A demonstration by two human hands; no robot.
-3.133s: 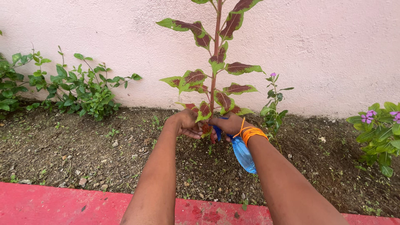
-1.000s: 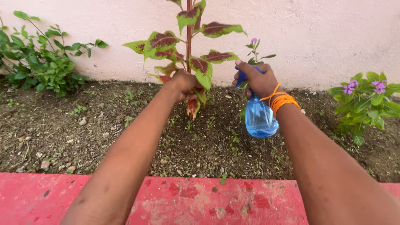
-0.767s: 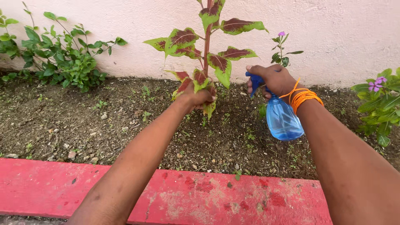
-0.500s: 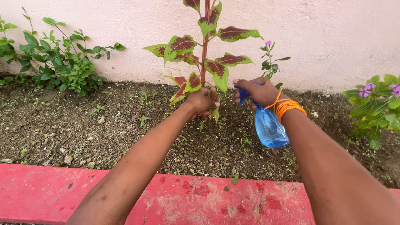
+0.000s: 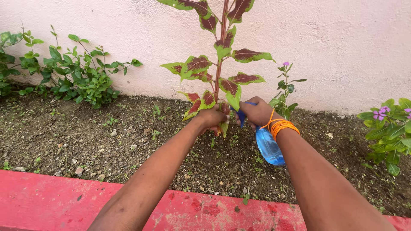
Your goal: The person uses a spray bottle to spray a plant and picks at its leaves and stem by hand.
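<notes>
A tall plant (image 5: pixel 221 64) with a red stem and green-edged maroon leaves grows from the soil bed against the pink wall. My left hand (image 5: pixel 211 117) grips its lower leaves near the stem's base. My right hand (image 5: pixel 257 112), with orange thread wound around the wrist, holds a blue translucent spray bottle (image 5: pixel 268 146) by its dark blue trigger head, just right of the stem. The nozzle points toward the low leaves. Both hands almost touch.
A red painted kerb (image 5: pixel 55 201) runs along the near edge of the soil bed (image 5: pixel 107 137). A leafy green shrub (image 5: pixel 77 77) stands at the left, a small purple-flowered sprig (image 5: pixel 284 92) behind my right hand, and a flowering bush (image 5: pixel 391 128) at the right.
My right hand has lowered the spray bottle and brought it left, close to the stem's base. My left hand has stayed on the lower leaves. The view has shifted slightly.
</notes>
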